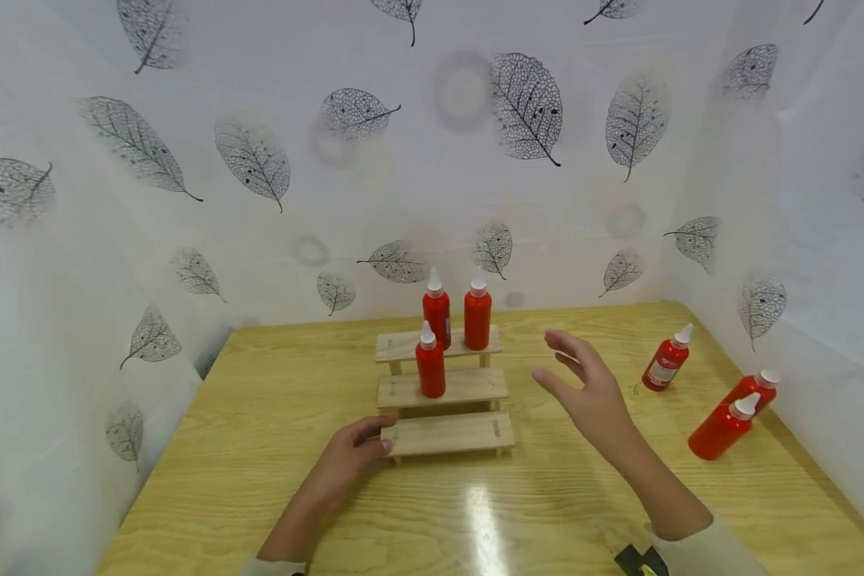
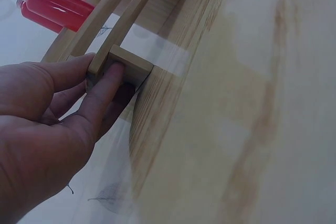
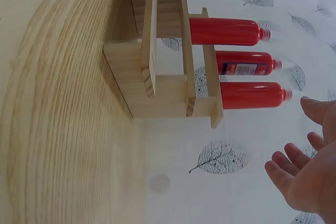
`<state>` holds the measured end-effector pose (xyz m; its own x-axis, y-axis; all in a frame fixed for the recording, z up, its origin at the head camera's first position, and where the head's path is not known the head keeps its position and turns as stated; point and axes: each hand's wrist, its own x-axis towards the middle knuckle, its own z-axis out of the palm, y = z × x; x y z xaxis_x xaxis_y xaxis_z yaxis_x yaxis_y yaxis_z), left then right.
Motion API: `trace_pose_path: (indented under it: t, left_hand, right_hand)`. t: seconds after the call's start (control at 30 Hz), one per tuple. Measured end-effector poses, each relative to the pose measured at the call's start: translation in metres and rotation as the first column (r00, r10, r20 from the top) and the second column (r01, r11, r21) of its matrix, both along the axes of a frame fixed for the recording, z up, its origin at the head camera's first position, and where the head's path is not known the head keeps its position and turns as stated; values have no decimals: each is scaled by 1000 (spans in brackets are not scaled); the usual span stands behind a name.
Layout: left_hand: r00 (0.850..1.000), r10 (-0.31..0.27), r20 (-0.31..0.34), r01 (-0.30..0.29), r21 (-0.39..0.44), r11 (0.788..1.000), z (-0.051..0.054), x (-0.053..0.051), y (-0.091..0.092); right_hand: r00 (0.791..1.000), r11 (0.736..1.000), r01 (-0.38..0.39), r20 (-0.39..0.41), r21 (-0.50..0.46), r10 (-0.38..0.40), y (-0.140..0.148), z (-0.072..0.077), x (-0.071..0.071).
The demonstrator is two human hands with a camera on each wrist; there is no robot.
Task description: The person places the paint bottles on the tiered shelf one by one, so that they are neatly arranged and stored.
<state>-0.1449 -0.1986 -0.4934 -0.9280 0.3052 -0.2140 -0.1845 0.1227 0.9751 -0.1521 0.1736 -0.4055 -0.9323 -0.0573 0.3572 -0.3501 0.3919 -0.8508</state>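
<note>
A three-step wooden display rack stands on the table. My left hand pinches the left end of its lowest step; the left wrist view shows the thumb against the step's support. Two red squeeze bottles with white nozzle caps, one on the left and one on the right, stand upright on the top step. Another red bottle is upright on the left part of the middle step. Right of the rack, my right hand hovers with fingers spread and relaxed, holding nothing.
Three more red bottles are at the table's right side: one farther back, and two close together, one in front and one partly behind it. A leaf-patterned white curtain surrounds the wooden table at back and sides. A small dark object is by the right sleeve.
</note>
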Motion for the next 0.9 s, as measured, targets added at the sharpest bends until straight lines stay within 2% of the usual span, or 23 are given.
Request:
trace_pose_path:
  t: [0.2,0.33,0.53,0.63,0.77,0.9]
  left_hand:
    - [1000,4,-2,-4,3,1000,0,0,0]
    - [1000,2,1,-2,10,1000,1,0,1]
    - [1000,-27,11,26,28,999,1,1,-1]
    - [1000,-22,10,22,28,999,1,0,-1]
    - [1000,-4,14,4,20,1000,0,-1,-1]
    - [1000,-4,12,4,14,1000,1,-1,0]
  right_hand:
    - [995,994,94,-26,47,-93,31,2,17]
    - [985,981,169,14,93,-171,52,5,28]
    - [942,944,308,105,118,-320,90,7,41]
    - [925,928,361,93,93,-369,108,8,47]
    - [893,895,439,73,78,-445,128,11,53]
    - [851,863,504,146,45,-505,145,12,59]
